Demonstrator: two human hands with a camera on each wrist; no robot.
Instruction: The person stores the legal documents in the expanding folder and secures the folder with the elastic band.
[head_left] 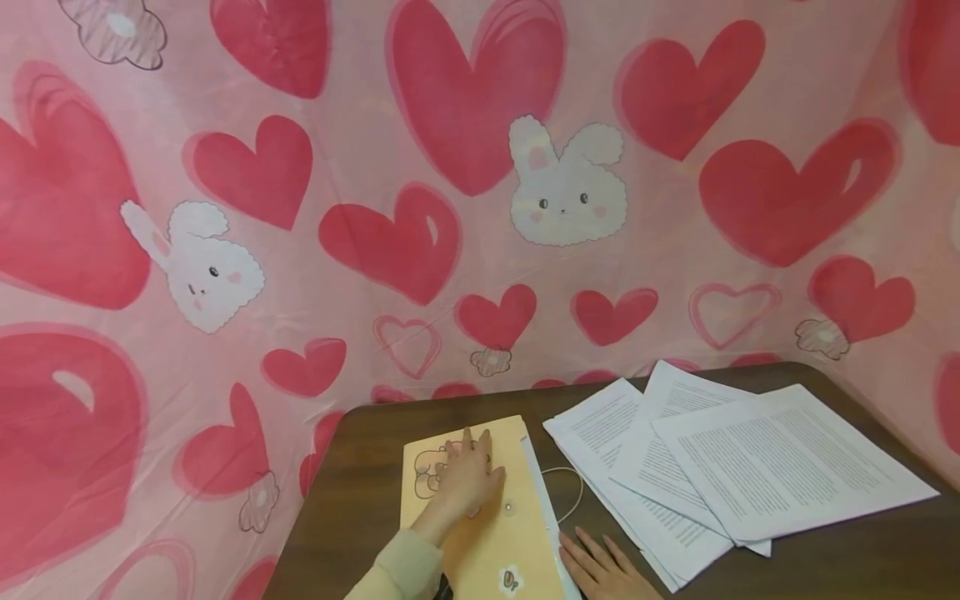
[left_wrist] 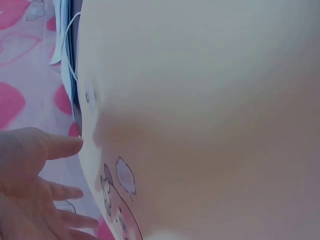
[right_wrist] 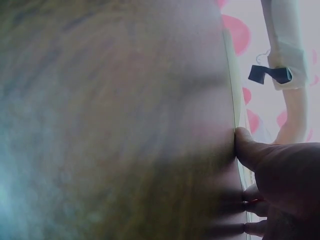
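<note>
A yellow file folder [head_left: 510, 533] with cartoon drawings and a small snap button lies on the brown table, white paper edges [head_left: 542, 479] showing along its right side. My left hand [head_left: 467, 479] rests on its upper part with fingers spread over the drawing. In the left wrist view, the folder's cover [left_wrist: 200, 75] takes up most of the picture beside the left hand [left_wrist: 35, 190]. Low on the folder's right side, my right hand [head_left: 603, 567] has its fingers extended, fingertips right at the paper edges. The right wrist view shows the right hand [right_wrist: 290, 185] along that edge, close over the tabletop.
Several printed sheets [head_left: 787, 467] lie fanned out and overlapping on the right of the table [head_left: 345, 500]. A thin white cord [head_left: 582, 483] loops out from the folder toward them. Behind the table hangs a pink cloth [head_left: 360, 167] with hearts and rabbits.
</note>
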